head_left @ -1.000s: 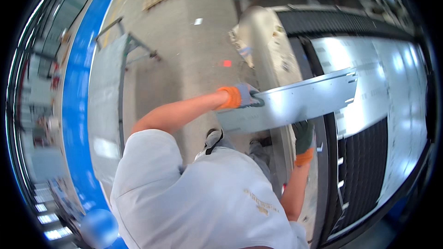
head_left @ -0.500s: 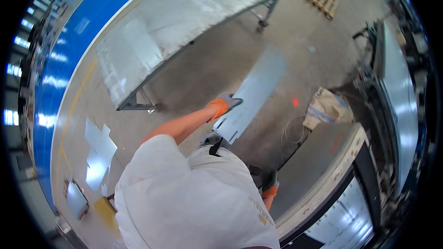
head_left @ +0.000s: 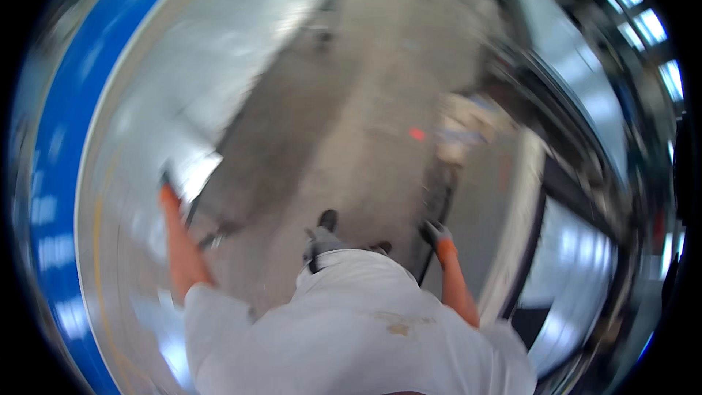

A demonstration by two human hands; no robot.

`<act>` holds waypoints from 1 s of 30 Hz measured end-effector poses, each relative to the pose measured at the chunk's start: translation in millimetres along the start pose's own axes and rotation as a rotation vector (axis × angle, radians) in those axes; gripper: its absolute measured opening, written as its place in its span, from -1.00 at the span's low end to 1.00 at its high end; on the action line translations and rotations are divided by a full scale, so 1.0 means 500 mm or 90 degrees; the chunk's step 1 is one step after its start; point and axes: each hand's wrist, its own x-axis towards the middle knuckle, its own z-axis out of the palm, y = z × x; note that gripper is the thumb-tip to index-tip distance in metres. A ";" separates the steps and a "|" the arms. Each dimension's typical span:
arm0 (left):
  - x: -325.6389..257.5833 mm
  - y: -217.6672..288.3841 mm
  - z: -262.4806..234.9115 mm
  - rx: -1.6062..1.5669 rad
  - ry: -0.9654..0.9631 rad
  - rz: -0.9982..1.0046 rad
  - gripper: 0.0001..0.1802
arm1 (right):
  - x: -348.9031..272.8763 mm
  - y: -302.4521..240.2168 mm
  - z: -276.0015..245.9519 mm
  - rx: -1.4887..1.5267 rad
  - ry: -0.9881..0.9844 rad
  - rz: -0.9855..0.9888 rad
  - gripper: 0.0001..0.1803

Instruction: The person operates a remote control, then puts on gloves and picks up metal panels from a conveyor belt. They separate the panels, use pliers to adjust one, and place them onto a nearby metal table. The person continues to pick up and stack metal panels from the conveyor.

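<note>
gloved hands [head_left: 436, 232] on metal sheet [head_left: 292, 139]

Under you lies a grey concrete floor [head_left: 351, 117] with one small red spot of light [head_left: 417, 134] on it, and along your left side runs a wide blue band [head_left: 66, 124] — blurred, so you cannot tell what it belongs to. Beside this band a big shiny metal surface [head_left: 219, 51] reflects the light. To your right you see a pale, crumpled bundle [head_left: 461, 128] near dark machine parts [head_left: 578, 175] — all is smeared by motion, and bright windows [head_left: 643, 22] stand at the upper right rim.
</note>
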 end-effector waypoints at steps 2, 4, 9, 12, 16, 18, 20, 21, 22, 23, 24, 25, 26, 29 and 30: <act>-0.012 -0.048 -0.051 -0.202 -0.114 -0.166 -0.39 | 0.018 0.014 -0.028 -0.134 -0.002 0.016 -0.50; -0.068 -0.093 -0.037 -0.226 -0.173 -0.259 -0.39 | -0.021 0.043 -0.055 -0.189 0.075 0.020 -0.50; -0.246 -0.169 0.212 0.219 0.006 -0.334 -0.27 | -0.128 0.206 -0.175 -0.152 0.190 0.077 -0.50; -0.333 -0.254 0.416 0.245 -0.198 -0.290 -0.47 | -0.135 0.317 -0.228 -0.141 0.276 0.098 -0.53; -0.494 -0.301 0.728 0.278 -0.542 -0.273 -0.63 | -0.184 0.429 -0.387 -0.037 0.450 0.055 -0.54; -0.582 -0.264 0.863 0.350 -0.621 -0.203 -0.63 | -0.189 0.453 -0.493 0.013 0.533 0.050 -0.54; -0.634 -0.216 0.964 0.370 -0.655 -0.145 -0.64 | -0.186 0.447 -0.614 0.088 0.589 0.073 -0.54; -0.669 -0.196 1.025 0.380 -0.678 -0.118 -0.63 | -0.199 0.449 -0.694 0.102 0.624 0.084 -0.53; -0.698 -0.169 1.084 0.410 -0.680 -0.092 -0.61 | -0.207 0.462 -0.768 0.106 0.700 0.036 -0.54; -0.729 -0.150 1.141 0.417 -0.684 -0.064 -0.61 | -0.211 0.472 -0.847 0.106 0.773 -0.012 -0.54; -0.769 -0.138 1.205 0.423 -0.693 -0.037 -0.61 | -0.236 0.483 -0.942 0.080 0.836 -0.019 -0.52; -0.806 -0.117 1.268 0.431 -0.699 -0.004 -0.60 | -0.249 0.487 -1.021 0.058 0.896 -0.025 -0.51; -0.840 -0.086 1.306 0.431 -0.672 0.004 -0.63 | -0.234 0.456 -1.075 0.059 0.925 -0.018 -0.45; -1.030 -0.030 1.467 0.462 -0.720 0.026 -0.67 | -0.279 0.472 -1.281 0.117 1.018 0.041 -0.38; -1.096 -0.020 1.516 0.471 -0.757 0.045 -0.66 | -0.276 0.459 -1.335 0.133 1.012 0.083 -0.37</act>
